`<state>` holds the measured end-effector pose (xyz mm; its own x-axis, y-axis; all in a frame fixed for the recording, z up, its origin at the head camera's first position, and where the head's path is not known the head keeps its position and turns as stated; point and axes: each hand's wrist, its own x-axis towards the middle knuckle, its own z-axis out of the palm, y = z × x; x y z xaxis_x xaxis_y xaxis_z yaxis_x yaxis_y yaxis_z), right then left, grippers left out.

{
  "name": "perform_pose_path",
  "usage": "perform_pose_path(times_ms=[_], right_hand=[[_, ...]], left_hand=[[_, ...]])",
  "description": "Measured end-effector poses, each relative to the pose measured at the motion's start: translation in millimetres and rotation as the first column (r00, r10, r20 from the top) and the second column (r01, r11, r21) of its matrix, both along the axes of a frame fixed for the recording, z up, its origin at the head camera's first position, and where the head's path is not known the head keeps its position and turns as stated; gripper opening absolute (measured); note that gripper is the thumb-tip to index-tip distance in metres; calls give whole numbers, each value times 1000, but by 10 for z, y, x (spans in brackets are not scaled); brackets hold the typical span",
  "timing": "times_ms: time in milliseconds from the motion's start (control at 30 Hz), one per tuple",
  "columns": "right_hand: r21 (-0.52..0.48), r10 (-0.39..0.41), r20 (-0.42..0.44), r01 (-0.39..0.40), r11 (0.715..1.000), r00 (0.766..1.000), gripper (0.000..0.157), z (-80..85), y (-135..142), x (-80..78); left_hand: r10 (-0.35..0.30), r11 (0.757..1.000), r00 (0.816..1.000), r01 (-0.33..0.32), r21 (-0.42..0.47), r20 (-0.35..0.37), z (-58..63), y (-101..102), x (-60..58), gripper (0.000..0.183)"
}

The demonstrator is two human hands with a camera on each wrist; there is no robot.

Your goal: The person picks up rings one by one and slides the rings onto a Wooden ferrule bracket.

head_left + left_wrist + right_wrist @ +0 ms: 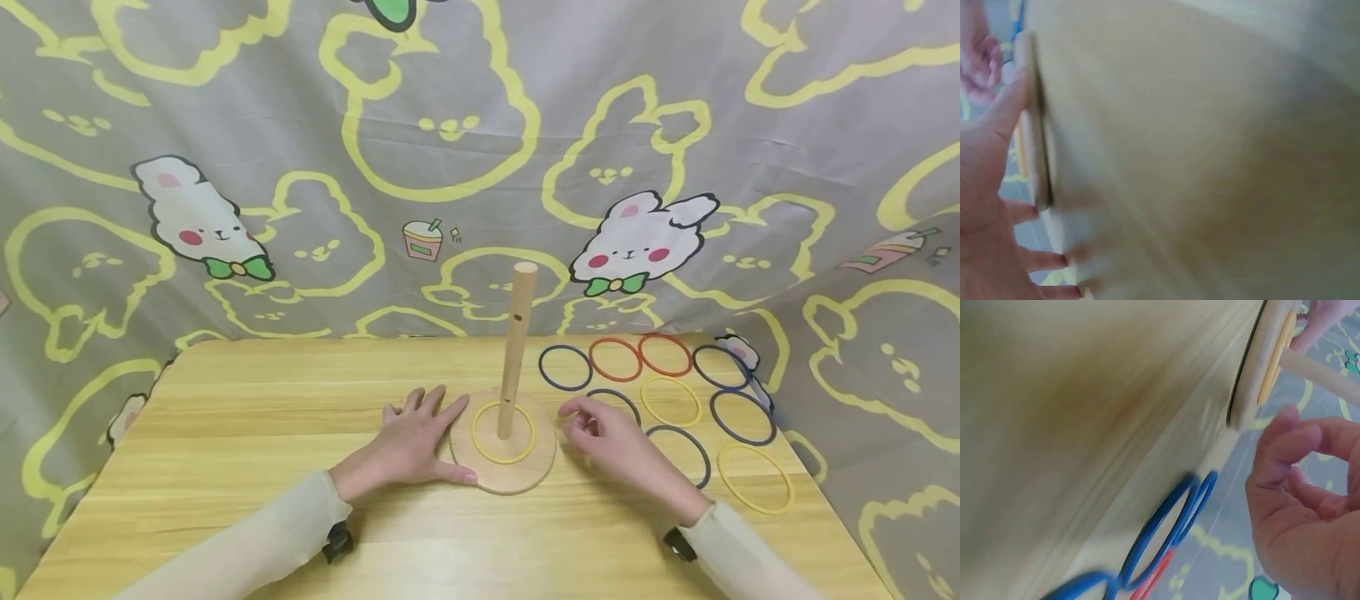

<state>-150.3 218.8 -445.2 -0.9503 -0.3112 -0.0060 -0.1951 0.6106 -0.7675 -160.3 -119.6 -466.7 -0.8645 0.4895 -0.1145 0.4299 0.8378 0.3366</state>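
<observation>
A round wooden base with an upright wooden peg stands on the table. One yellow ring lies flat on the base, around the foot of the peg. My left hand spreads its fingers along the base's left side, thumb and forefinger at the rim; the left wrist view shows the thumb against the disc's edge. Just right of the base hovers my right hand, its fingers loosely curled with nothing between them. Beneath and beside it lies a dark blue ring, partly hidden by the hand.
More rings lie flat on the table's right side: two red rings at the back, a yellow ring, another yellow ring near the right edge, and several dark blue rings. A patterned curtain hangs behind the wooden table.
</observation>
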Motion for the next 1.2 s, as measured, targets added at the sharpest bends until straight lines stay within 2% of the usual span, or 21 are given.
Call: perform_pose_path(times_ms=[133, 333, 533, 633, 733, 833, 900, 1000, 1200], right_hand=[[-58, -34, -27, 32, 998, 999, 18, 45, 244, 105], [-69, -148, -47, 145, 987, 988, 22, 78, 652, 275], [-117, -229, -24, 224, 967, 973, 25, 74, 1113, 416], [-59, -288, -52, 285, 957, 956, 26, 52, 1366, 495], [33, -350, -116, 355, 934, 930, 27, 13, 1622, 566], [113, -389, -179, 412, 904, 904, 27, -34, 1879, 605], [149, -397, -203, 429, 891, 895, 27, -65, 2039, 603], [204, -391, -204, 430, 880, 897, 29, -101, 2239, 578], [346, -364, -181, 405, 846, 914, 43, -147, 2492, 536]], left_hand=[[-23, 1000, 1000, 23, -4, 0, 24, -52, -27, 120], [-44, 999, 999, 44, -6, -3, 70, -56, -22, 119], [-45, 998, 999, 44, -46, -21, 77, -15, -20, 116], [-45, 998, 999, 44, -42, -22, 70, 2, -19, 117], [-44, 998, 999, 43, -43, -24, 59, 11, -26, 117], [-38, 998, 999, 36, -43, -35, 48, 10, -41, 118], [-33, 999, 998, 31, -41, -44, 47, 4, -45, 119], [-29, 999, 998, 27, -36, -50, 51, -8, -44, 119], [-35, 999, 998, 34, -24, -48, 22, -20, -49, 119]])
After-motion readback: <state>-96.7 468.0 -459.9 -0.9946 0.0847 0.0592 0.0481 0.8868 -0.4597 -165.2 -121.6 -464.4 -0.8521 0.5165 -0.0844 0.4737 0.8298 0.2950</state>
